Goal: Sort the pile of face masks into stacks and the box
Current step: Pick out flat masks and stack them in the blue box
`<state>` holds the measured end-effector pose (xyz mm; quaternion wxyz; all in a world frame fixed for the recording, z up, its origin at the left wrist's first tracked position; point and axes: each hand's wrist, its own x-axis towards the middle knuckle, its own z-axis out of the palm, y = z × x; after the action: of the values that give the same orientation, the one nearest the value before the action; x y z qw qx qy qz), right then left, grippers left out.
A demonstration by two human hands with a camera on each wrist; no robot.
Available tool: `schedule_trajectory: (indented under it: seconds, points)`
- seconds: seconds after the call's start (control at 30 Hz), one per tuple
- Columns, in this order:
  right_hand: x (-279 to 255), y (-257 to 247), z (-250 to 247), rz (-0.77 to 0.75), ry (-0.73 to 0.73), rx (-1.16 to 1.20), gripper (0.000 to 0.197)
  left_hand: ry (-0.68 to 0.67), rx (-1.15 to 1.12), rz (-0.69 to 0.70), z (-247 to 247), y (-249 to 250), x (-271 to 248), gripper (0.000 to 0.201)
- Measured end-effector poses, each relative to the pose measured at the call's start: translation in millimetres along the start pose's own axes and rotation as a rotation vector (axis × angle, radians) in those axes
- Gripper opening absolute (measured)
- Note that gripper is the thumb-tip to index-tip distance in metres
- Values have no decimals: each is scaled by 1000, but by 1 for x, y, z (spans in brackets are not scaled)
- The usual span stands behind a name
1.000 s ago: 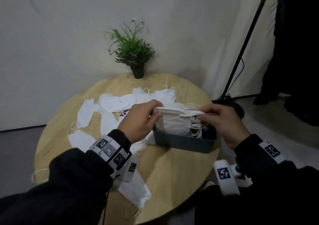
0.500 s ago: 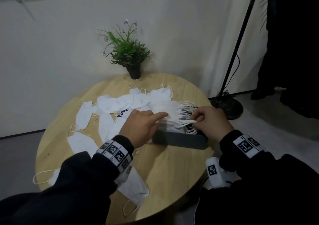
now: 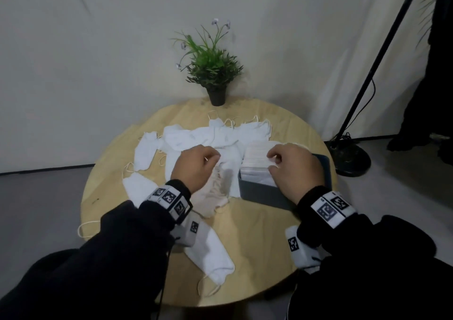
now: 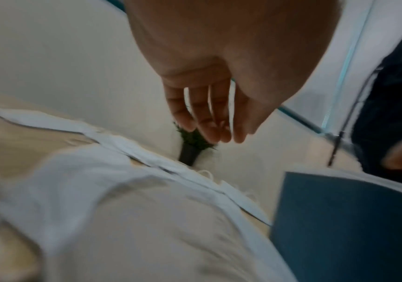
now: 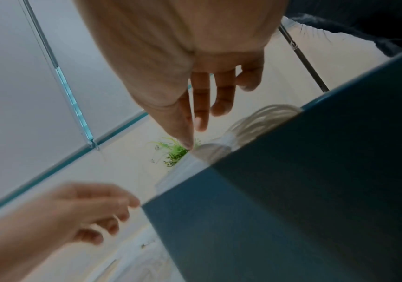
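**Masks in box, both hands above, loose masks spread on counter**

Head view. Round wooden counter [image 3: 245, 246] against a pale wall. Dark blue-grey box [image 3: 259, 192] sits on the right side of the counter. A stack of white masks [image 3: 255, 157] stands on edge inside it, rising above the rim; ear loops show at the stack's far end in the right wrist view.

Right hand [image 3: 294, 167]: over the box, palm down, fingers loosely bent, tips at the top of the stack. Right wrist view shows the fingers [image 5: 201, 106] hanging fairly straight, nothing clamped between them. Whether the tips actually touch the masks cannot be told.

Left hand [image 3: 196, 167]: just left of the box, over the loose masks. Left wrist view shows the fingers [image 4: 204, 118] extended and close together, empty, held off the cloth below. Picture blurred.

Loose masks [image 3: 208, 138]: an overlapping spread across the middle and far side of the counter, some with ear loops trailing. One mask [image 3: 210, 253] lies apart at the near edge, partly under the left wrist. Another [image 3: 144, 150] sits at the left end of the spread.

Potted plant [image 3: 213, 69] stands at the far edge of the counter. Black stand [image 3: 350, 157] on the floor to the right.
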<state>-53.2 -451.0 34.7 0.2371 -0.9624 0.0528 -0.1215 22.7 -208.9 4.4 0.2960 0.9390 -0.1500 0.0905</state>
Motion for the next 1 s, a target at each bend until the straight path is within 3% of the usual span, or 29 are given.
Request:
schedule_trajectory:
  seconds: [0.07,0.17,0.27,0.33,0.43,0.5,0.67,0.73,0.77,0.87,1.0]
  points:
    - [1,-13,2,-25,29,158,12,-133,134,-186,-13,-30,11,24]
    - [-3,-41,15,-91,43,484,5,-443,421,-335,-13,-62,11,66]
    - [-5,-65,35,-123,-59,652,11,-431,364,-387,-6,-76,8,90]
    - [-2,-76,48,-87,-125,709,12,-358,226,-441,-13,-79,11,81]
    - [5,-89,62,5,-184,782,8,-288,148,-409,-38,-81,19,24]
    - [10,-94,70,66,-208,799,10,-280,115,-349,-60,-77,20,12]
    - [15,-105,81,119,-277,837,54,-256,-80,-183,-107,-77,11,15]
    - [16,-109,83,128,-312,845,61,-288,-228,-140,-114,-82,3,29]
    - [17,-110,85,145,-320,867,55,-307,-269,-126,-115,-86,-1,35]
    - [20,-108,89,209,-255,892,24,-333,-325,-126,-115,-93,-14,27]
    - [24,-101,90,177,-296,934,22,-301,-346,-168,-118,-95,-18,17]
